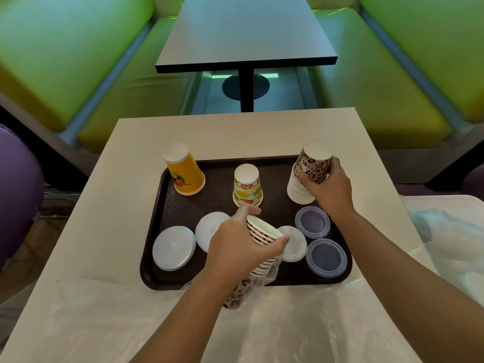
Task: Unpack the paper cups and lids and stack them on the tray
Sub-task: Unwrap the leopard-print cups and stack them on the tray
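Beige table (pixel 125 163), green booths behind: most cups and lids already sit on the brown tray (pixel 157 203).

My right hand (pixel 327 189) grips the upright, mouth-down leopard stack (pixel 307 176) at the tray's far right; my left hand (pixel 241 244) curls round a sleeve of leopard cups (pixel 264 233), still partly wrapped, lying tilted, mouths pointing away up-right.

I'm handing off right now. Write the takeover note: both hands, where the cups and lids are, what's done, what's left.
Left hand: grips the leopard-print cup sleeve, partly in its plastic wrap, over the tray's near edge.
Right hand: grips the upside-down leopard cup stack, tray's far right.
Done: yellow cup stack and fruit-print cup stack upside down on tray; five lids lie singly.
Left: unwrap the held sleeve, add it to the stack, stack lids.
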### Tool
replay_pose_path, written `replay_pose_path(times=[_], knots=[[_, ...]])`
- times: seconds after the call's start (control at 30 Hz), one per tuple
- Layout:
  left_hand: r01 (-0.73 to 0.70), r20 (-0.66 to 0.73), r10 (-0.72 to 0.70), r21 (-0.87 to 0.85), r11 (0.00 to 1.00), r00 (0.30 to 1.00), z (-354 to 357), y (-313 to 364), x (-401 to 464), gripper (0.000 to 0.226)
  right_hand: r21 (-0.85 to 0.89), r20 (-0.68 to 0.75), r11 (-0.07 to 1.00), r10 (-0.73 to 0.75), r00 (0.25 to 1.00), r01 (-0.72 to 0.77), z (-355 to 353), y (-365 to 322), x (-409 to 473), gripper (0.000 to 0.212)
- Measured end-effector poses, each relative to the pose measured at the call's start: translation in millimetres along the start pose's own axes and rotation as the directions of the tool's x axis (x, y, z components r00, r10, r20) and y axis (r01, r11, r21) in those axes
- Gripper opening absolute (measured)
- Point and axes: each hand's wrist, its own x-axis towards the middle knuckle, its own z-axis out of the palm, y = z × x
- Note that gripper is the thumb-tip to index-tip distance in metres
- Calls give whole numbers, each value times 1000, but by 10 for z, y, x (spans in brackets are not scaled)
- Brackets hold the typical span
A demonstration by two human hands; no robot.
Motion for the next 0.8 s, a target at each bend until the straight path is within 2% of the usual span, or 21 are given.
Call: replay_pose_path(times=[0.2, 0.27, 0.33, 0.4, 0.47, 0.53, 0.6, 0.67, 0.7, 0.73, 0.8], knots=[[8, -4, -8, -3, 1000, 1000, 5, -2, 11, 68, -32, 21, 998, 50, 999, -49, 27, 34, -7, 70], [18, 7, -18, -2, 1000, 1000, 5, 7, 3, 69, -93, -58, 995, 38, 998, -43, -9, 17, -71, 71], [23, 13, -23, -5, 1000, 1000, -6, 11, -16, 72, -79, -199, 994, -96, 975, 81, -83, -70, -211, 69], [27, 12, -27, -12, 1000, 1000, -13, 7, -37, 75, 18, -250, 969, -234, 939, 246, -157, -226, -405, 65], [31, 12, -31, -11, 999, 999, -21, 4, -70, 77, 179, -129, 934, -291, 948, 311, -209, -394, -624, 57], [32, 23, -32, -28, 999, 999, -36, 11, -114, 80, 261, 142, 932, -294, 945, 251, -241, -562, -816, 53], [10, 23, -8, -53, 999, 1000, -42, 24, -142, 81, 250, 480, 964, -202, 854, 87, -248, -668, -967, 60], [-32, 1, 32, -22, 999, 999, -44, 55, -169, 78, 213, 705, 972, -82, 704, -101, -243, -714, -1095, 71], [-47, -14, 47, -3, 999, 999, -45, 71, -179, 77, 195, 749, 969, -47, 661, -152, -230, -716, -1153, 73], [-53, -25, 53, 0, 999, 998, -42, 79, -189, 76, 197, 756, 962, -27, 654, -188, -220, -709, -1200, 70], [-51, -31, 50, -26, 998, 998, -39, 86, -215, 79, 238, 714, 943, -8, 700, -232, -231, -726, -1257, 54]])
